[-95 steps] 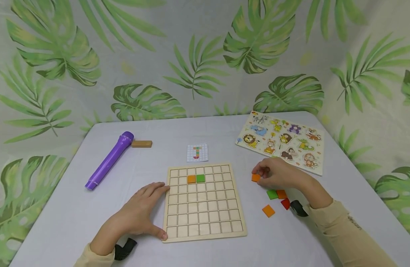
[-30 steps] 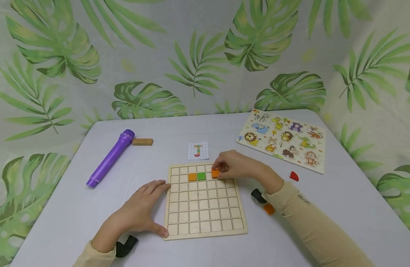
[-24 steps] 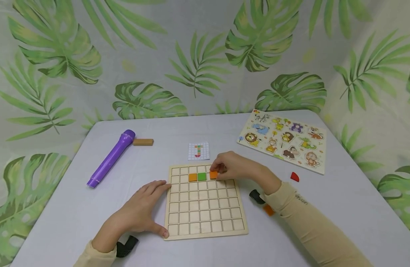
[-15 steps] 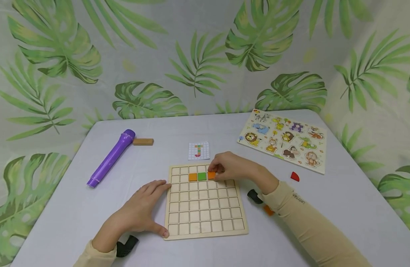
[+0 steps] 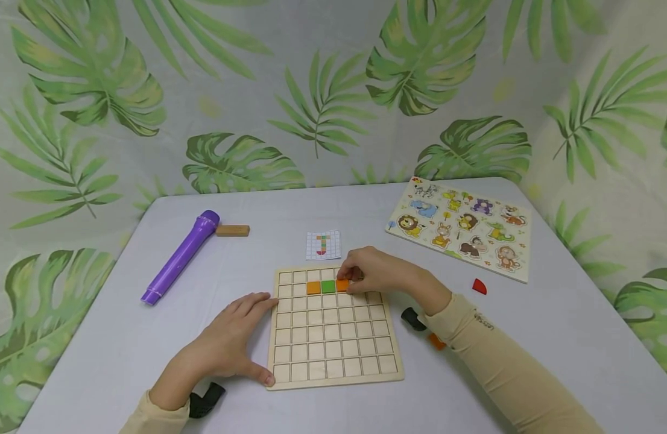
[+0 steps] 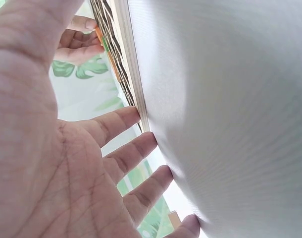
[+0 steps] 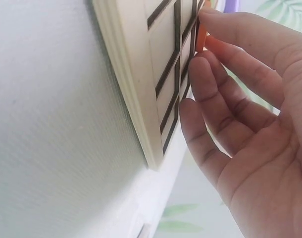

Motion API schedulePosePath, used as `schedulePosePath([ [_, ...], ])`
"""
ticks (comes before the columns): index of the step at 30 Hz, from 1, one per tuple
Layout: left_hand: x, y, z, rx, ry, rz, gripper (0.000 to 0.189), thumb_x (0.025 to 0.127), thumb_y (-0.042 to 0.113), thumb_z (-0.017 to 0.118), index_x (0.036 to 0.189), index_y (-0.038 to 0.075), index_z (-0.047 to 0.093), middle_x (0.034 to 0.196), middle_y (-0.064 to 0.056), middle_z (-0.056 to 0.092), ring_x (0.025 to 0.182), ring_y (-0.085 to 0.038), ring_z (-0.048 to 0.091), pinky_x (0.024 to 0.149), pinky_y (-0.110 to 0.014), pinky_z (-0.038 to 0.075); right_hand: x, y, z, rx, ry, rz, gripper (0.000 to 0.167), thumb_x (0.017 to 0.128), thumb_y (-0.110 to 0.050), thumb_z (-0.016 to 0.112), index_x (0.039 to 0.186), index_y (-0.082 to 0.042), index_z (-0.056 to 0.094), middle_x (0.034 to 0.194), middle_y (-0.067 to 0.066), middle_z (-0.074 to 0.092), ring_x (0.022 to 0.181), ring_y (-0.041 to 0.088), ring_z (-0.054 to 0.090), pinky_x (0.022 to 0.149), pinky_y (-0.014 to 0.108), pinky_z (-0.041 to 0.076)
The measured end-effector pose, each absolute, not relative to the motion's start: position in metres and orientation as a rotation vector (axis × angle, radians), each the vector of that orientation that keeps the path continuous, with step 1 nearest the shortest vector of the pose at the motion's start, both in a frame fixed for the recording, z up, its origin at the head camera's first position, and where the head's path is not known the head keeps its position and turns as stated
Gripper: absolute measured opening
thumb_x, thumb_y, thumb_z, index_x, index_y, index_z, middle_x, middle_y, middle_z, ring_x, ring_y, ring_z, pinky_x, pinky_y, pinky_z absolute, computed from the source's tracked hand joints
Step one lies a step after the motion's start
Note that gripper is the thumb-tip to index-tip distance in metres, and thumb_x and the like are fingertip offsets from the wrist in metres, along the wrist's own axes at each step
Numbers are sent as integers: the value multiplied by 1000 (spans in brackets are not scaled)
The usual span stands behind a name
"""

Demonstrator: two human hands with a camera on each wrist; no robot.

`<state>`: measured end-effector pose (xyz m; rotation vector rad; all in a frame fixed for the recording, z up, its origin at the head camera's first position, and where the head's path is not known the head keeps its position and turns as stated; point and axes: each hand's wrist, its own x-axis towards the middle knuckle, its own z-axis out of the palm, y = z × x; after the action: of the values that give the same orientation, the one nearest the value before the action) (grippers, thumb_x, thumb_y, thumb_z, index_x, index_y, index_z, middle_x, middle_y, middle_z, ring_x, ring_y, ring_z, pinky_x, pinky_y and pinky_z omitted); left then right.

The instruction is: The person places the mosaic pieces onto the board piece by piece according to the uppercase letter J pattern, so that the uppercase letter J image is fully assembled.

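Note:
In the head view, my right hand (image 5: 379, 268) pinches an orange square tile (image 5: 342, 285) at a second-row cell of the wooden grid board (image 5: 333, 349). Immediately left of it lie a green tile (image 5: 328, 286) and another orange tile (image 5: 313, 287). The right wrist view shows the held tile (image 7: 202, 34) between thumb and index finger, the other fingertips near the board surface. My left hand (image 5: 225, 343) rests on the table with fingers spread, touching the board's left edge. In the left wrist view its fingers (image 6: 136, 153) are extended.
A pattern card (image 5: 323, 245) lies behind the board. A red quarter-round piece (image 5: 479, 286) and a partly covered orange tile (image 5: 437, 342) are at right. Farther out are an animal puzzle (image 5: 461, 229), a purple microphone-shaped tube (image 5: 181, 258) and a wooden block (image 5: 233, 231).
My right hand has carried the orange tile from the table at right onto the board, then moved it left up to the green tile. My left hand stays at the board's edge.

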<state>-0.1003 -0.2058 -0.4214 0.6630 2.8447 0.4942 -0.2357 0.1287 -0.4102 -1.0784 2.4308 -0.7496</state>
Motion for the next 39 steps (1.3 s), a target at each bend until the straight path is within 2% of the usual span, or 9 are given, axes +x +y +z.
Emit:
schedulePosePath([
  [22, -98, -207, -424, 665, 2821, 512, 139, 51, 78, 94, 163, 13, 42, 168, -18, 42, 153, -49, 41, 125, -70, 37, -231, 144, -404, -1060, 2483, -664, 26, 96, -18, 82, 120, -8, 79, 109, 2, 72, 97, 10, 65, 88, 24, 58],
  [32, -99, -206, -423, 686, 2837, 504, 139, 52, 77, 94, 162, 12, 43, 167, -19, 43, 153, -50, 41, 124, -70, 37, -220, 180, -393, -1000, 2521, -668, 31, 94, -17, 82, 123, -7, 78, 111, 3, 74, 101, 14, 66, 90, 32, 60],
  [39, -100, -206, -422, 695, 2845, 494, 138, 52, 77, 94, 163, 12, 43, 167, -18, 44, 152, -49, 42, 125, -69, 37, -209, 211, -391, -936, 2553, -656, 33, 96, -20, 82, 128, -12, 77, 119, 2, 75, 110, 21, 69, 99, 46, 61],
])
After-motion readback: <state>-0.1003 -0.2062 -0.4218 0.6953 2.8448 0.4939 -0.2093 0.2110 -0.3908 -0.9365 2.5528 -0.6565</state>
